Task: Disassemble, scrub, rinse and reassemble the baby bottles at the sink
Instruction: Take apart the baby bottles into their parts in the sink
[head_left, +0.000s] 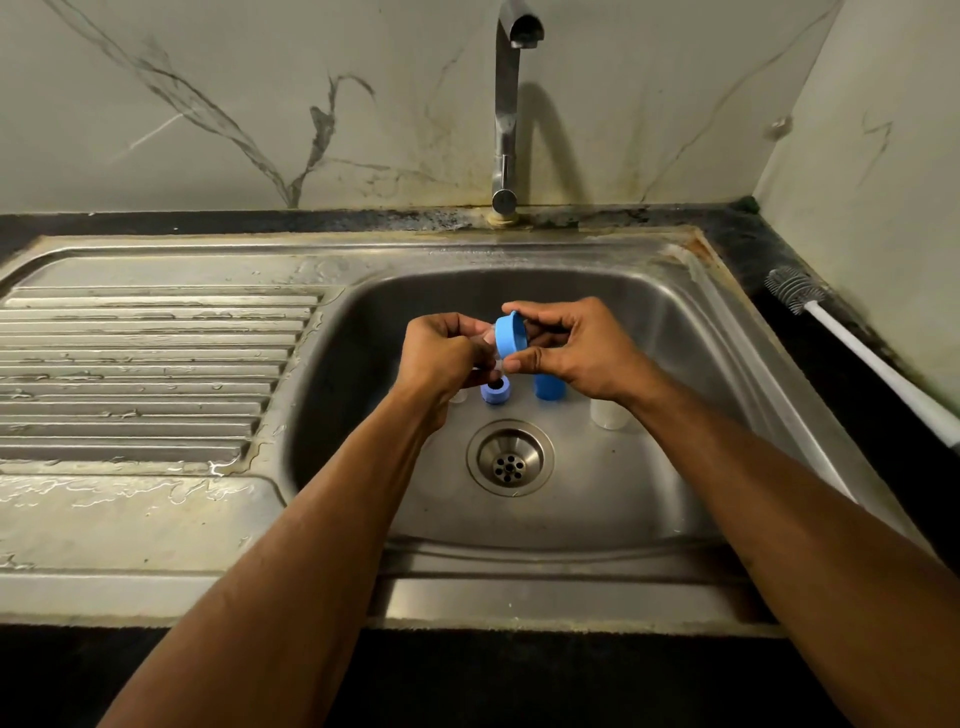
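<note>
While both hands work above the sink basin (675, 322), the right hand (576, 345) pinches the blue collar ring (508, 335) edge-on by its rim; left hand (441, 353), directly left, curls round the clear teat (485, 343), its axis running hand to hand.

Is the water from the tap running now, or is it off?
Off. No stream falls from the tap spout into the sink, where both hands work below it.

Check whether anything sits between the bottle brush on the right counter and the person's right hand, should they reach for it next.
Nothing visible blocks it. The bottle brush lies alone on the dark counter right of the sink. But the right hand is occupied, pinching the blue ring, with the left hand at it too.
</note>
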